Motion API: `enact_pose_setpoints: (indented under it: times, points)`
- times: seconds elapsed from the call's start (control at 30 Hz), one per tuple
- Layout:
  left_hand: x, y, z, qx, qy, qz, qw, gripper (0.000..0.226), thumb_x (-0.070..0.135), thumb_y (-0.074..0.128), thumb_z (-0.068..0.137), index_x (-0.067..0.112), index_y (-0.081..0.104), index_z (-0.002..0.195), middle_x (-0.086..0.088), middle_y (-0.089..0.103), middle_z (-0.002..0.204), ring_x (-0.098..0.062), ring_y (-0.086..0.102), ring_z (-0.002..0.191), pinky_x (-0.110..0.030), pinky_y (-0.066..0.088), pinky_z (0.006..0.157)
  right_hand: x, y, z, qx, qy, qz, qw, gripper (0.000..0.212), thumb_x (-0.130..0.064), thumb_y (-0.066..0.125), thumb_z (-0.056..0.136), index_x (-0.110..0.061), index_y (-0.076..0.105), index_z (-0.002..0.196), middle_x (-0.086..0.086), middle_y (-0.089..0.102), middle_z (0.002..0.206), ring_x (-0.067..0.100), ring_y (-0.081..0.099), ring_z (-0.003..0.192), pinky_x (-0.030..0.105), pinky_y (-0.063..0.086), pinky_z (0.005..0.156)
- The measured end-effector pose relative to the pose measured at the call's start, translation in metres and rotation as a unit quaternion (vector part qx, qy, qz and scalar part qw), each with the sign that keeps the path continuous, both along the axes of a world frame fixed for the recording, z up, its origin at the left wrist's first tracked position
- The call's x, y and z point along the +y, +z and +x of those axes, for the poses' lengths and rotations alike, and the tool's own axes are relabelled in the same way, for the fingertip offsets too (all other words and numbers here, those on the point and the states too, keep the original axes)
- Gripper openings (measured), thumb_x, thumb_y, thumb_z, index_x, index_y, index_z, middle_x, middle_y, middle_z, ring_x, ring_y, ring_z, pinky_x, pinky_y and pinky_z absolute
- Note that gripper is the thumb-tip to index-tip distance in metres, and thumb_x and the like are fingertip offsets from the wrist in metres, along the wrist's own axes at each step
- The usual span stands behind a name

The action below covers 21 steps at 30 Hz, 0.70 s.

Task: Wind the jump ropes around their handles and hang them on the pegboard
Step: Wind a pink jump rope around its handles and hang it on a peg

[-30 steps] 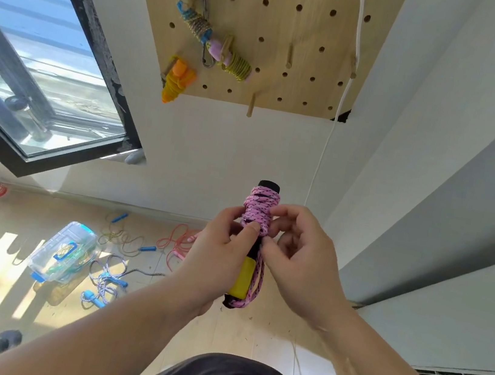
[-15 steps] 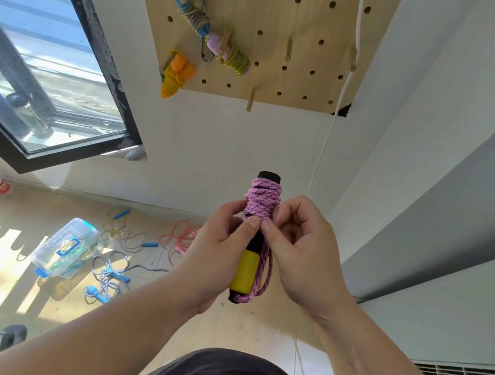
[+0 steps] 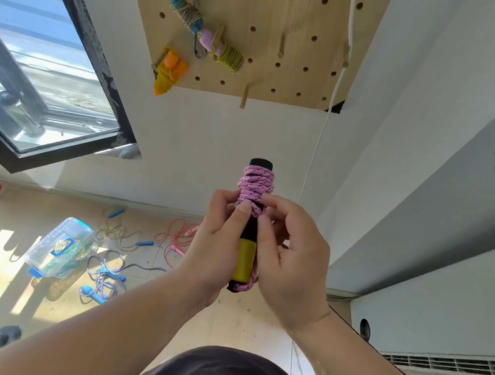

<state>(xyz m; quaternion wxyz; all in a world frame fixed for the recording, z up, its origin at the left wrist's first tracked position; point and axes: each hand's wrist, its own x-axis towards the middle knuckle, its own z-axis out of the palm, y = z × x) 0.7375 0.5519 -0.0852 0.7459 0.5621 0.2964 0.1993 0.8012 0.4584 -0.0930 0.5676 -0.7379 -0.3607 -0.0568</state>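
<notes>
I hold a black-and-yellow jump-rope handle (image 3: 245,260) upright in front of me, its upper part wrapped in pink speckled rope (image 3: 255,185). My left hand (image 3: 215,246) grips the handle from the left, thumb pressed on the lowest coils. My right hand (image 3: 292,257) pinches the rope at the handle's right side. A loop of pink rope hangs down behind the handle's bottom end. Above, the wooden pegboard (image 3: 264,15) carries a wound blue-handled rope (image 3: 185,13), a pink-handled rope (image 3: 227,52) and an orange rope bundle (image 3: 168,73). A free peg (image 3: 244,98) sticks out at the board's lower edge.
On the floor lie a clear plastic box (image 3: 61,247), a blue-and-white rope (image 3: 103,278), a pink rope (image 3: 174,237) and a yellowish rope with blue handles (image 3: 122,230). A window (image 3: 32,77) is at the left, a white cord (image 3: 331,103) hangs down the wall, a grey ledge at the right.
The handle has stayed upright while my view tilted slightly. My right fingers shifted up onto the lower coils, and my left thumb moved up against the rope.
</notes>
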Motion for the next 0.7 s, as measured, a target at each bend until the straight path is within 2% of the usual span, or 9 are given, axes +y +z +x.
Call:
enact_pose_setpoints:
  times: [0.07,0.13,0.27,0.33,0.43,0.5,0.6,0.67,0.7]
  points:
    - [-0.001,-0.003,-0.001,-0.003,-0.006,0.023,1.0,0.01,0.029,0.045,0.107,0.03,0.055,0.108,0.008,0.07,0.099,-0.018,0.068,0.087,-0.036,0.054,0.067,-0.001,0.005,0.005,0.111,-0.003,0.022,0.994,0.013,-0.014,0.065,0.097,-0.021,0.071,0.106,-0.017,0.072,0.095,0.008,0.07,0.092,0.022,0.056,0.08]
    - [0.0,-0.004,-0.003,-0.011,-0.004,0.036,0.999,0.01,0.028,0.045,0.107,0.03,0.055,0.109,0.004,0.069,0.103,-0.02,0.066,0.089,-0.038,0.055,0.071,-0.001,0.01,0.011,0.209,0.006,0.022,0.978,0.009,-0.011,0.071,0.093,-0.019,0.073,0.096,-0.009,0.075,0.086,0.011,0.072,0.083,0.026,0.058,0.075]
    - [0.003,-0.005,-0.005,-0.028,-0.005,0.057,0.998,0.011,0.025,0.044,0.107,0.024,0.052,0.115,-0.003,0.065,0.11,-0.014,0.067,0.088,-0.03,0.056,0.071,0.001,0.018,0.019,0.3,0.066,0.005,0.952,0.006,-0.009,0.074,0.09,-0.016,0.073,0.09,0.0,0.074,0.079,0.017,0.072,0.071,0.03,0.059,0.064]
    - [0.003,-0.004,-0.006,-0.032,-0.009,0.069,0.997,0.012,0.024,0.043,0.108,0.023,0.05,0.117,-0.002,0.065,0.111,-0.01,0.067,0.089,-0.028,0.056,0.071,0.001,0.021,0.018,0.31,0.078,0.005,0.948,0.006,-0.009,0.073,0.092,-0.014,0.072,0.089,0.002,0.074,0.079,0.019,0.073,0.071,0.033,0.062,0.066]
    - [0.005,-0.001,-0.007,-0.031,-0.015,0.081,0.996,0.013,0.023,0.042,0.108,0.024,0.049,0.119,0.006,0.067,0.107,-0.007,0.067,0.089,-0.025,0.055,0.071,0.001,0.02,0.018,0.285,0.074,-0.023,0.955,0.008,-0.014,0.071,0.094,-0.018,0.072,0.087,0.0,0.075,0.081,0.019,0.074,0.075,0.043,0.063,0.074]
    - [0.005,0.001,-0.008,-0.027,-0.015,0.08,0.996,0.012,0.023,0.04,0.109,0.026,0.05,0.116,0.004,0.067,0.108,-0.008,0.067,0.09,-0.026,0.054,0.072,0.001,0.018,0.018,0.26,0.074,-0.037,0.962,0.007,-0.02,0.071,0.094,-0.023,0.072,0.088,-0.001,0.074,0.086,0.021,0.074,0.081,0.048,0.062,0.077]
    - [0.004,0.004,-0.008,-0.017,-0.02,0.068,0.997,0.01,0.026,0.039,0.109,0.025,0.048,0.112,-0.004,0.066,0.109,-0.014,0.067,0.091,-0.031,0.054,0.072,0.0,0.017,0.014,0.22,0.068,-0.051,0.972,0.004,-0.026,0.076,0.091,-0.027,0.073,0.09,-0.004,0.071,0.092,0.013,0.071,0.083,0.038,0.061,0.076]
    - [0.006,0.005,-0.005,-0.013,-0.015,0.078,0.997,0.006,0.026,0.043,0.108,0.024,0.048,0.112,-0.002,0.066,0.11,-0.013,0.069,0.095,-0.031,0.056,0.077,-0.001,0.017,0.011,0.203,0.068,-0.05,0.976,0.011,-0.023,0.081,0.086,-0.024,0.074,0.095,-0.004,0.069,0.089,0.012,0.068,0.081,0.029,0.058,0.073]
    - [0.007,0.005,-0.004,-0.01,-0.013,0.096,0.995,0.006,0.026,0.047,0.107,0.024,0.048,0.112,-0.001,0.066,0.111,-0.012,0.069,0.097,-0.033,0.057,0.081,-0.001,0.017,0.01,0.2,0.067,-0.046,0.976,0.013,-0.021,0.081,0.085,-0.023,0.074,0.096,-0.005,0.069,0.087,0.013,0.067,0.08,0.03,0.057,0.071]
